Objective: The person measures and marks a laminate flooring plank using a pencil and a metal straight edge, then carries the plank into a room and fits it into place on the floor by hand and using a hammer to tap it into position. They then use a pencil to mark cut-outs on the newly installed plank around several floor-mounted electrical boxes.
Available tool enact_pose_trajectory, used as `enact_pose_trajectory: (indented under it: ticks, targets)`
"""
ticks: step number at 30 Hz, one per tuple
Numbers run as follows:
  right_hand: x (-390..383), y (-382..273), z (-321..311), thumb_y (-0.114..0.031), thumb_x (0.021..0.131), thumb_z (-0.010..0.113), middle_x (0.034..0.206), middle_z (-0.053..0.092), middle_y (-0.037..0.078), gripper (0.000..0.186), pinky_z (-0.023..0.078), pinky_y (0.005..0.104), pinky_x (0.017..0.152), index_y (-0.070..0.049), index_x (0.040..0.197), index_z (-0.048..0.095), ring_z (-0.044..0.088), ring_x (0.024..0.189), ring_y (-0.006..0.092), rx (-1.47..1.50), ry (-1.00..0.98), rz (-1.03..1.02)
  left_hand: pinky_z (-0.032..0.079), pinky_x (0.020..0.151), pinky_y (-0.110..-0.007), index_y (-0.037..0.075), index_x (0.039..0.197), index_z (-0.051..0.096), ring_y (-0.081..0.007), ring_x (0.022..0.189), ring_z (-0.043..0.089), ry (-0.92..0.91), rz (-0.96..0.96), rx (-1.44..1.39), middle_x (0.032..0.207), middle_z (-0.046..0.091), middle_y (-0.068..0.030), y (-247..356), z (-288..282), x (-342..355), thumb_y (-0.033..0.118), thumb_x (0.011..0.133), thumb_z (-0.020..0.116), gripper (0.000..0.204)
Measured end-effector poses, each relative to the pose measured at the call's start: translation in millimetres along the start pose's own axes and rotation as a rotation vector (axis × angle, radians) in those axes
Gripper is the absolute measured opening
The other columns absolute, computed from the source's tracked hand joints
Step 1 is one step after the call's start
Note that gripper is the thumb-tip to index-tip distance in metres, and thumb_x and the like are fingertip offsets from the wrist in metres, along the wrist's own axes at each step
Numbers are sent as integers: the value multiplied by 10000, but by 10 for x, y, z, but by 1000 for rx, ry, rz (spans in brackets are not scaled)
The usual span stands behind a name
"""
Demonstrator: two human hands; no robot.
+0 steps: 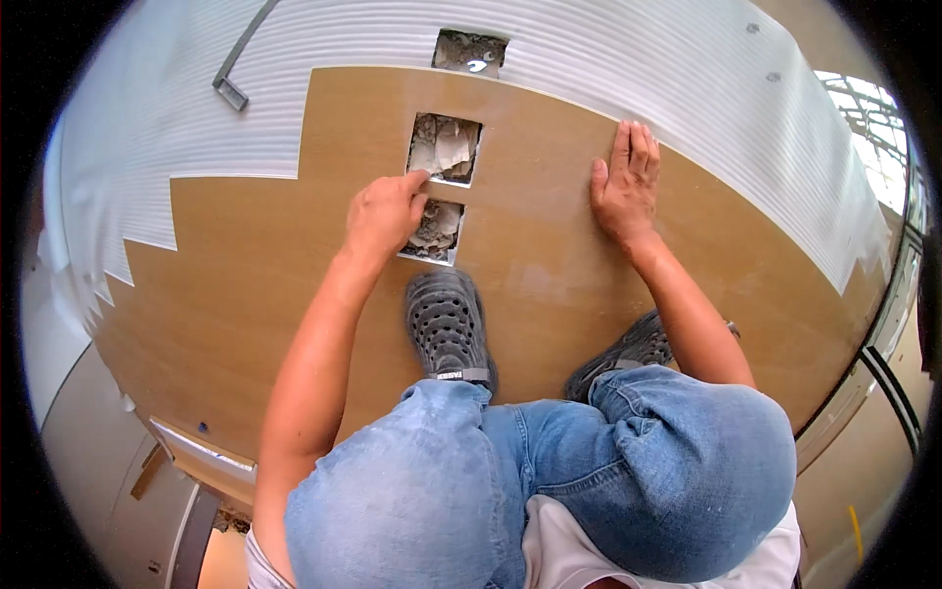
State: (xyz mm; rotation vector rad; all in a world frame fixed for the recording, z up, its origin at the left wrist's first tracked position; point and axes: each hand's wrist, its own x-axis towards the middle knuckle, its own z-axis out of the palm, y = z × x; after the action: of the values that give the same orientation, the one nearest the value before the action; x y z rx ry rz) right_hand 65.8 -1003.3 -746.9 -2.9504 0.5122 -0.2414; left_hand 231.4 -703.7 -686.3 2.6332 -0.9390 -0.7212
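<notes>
Tan wood-look floorboards (530,236) lie in front of me, their far edge stepped at the left. Two square cutouts pierce them: an upper cutout (446,147) and a lower cutout (434,231), both showing rough grey rubble and pale scraps. My left hand (383,214) is closed at their left side, its index fingertip at the upper cutout's near edge and its thumb by the lower one, with the floorboard strip between them. My right hand (628,187) lies open and flat on the boards, fingertips at the far edge. It holds nothing.
White ribbed underlay (589,59) spreads beyond the boards, with another square hole (471,53) in it. A grey metal bar with a bent end (232,90) lies on it at far left. My grey clogs (446,324) stand on the boards. A dark-framed door or window track (888,393) borders the right.
</notes>
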Motion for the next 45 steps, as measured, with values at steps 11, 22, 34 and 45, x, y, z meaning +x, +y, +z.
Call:
enact_pose_trajectory:
  ticks: [11, 22, 34, 45]
  targets:
    - [17, -39, -35, -286, 904, 517, 1444, 328, 218, 653, 197, 481, 1180, 59, 1431, 342, 256, 1390, 370, -24, -24, -7, 509, 730, -389, 104, 1004, 670, -272, 845, 625, 194, 273, 52, 842, 634, -68, -181, 95, 29, 152, 754, 742, 265]
    - [-7, -22, -9, -278, 923, 513, 1457, 301, 228, 646, 197, 492, 1177, 63, 1439, 325, 246, 1388, 391, -2, -25, 5, 514, 709, -380, 75, 1015, 670, -280, 822, 624, 273, 363, 11, 856, 639, -89, -314, 160, -7, 126, 773, 731, 255]
    - [7, -28, -10, -277, 925, 514, 1463, 300, 223, 642, 207, 487, 1172, 59, 1440, 330, 249, 1392, 383, -47, -25, -14, 515, 676, -378, 94, 885, 660, -266, 795, 637, 416, 224, -36, 833, 651, -62, -526, 133, -135, 140, 839, 678, 67]
    - [1, -51, -34, -270, 913, 515, 1469, 287, 220, 659, 198, 485, 1182, 55, 1448, 310, 230, 1403, 381, -39, -60, 9, 517, 714, -376, 90, 965, 661, -273, 820, 628, 370, 349, -114, 854, 643, -73, -463, 113, -4, 124, 807, 703, 166]
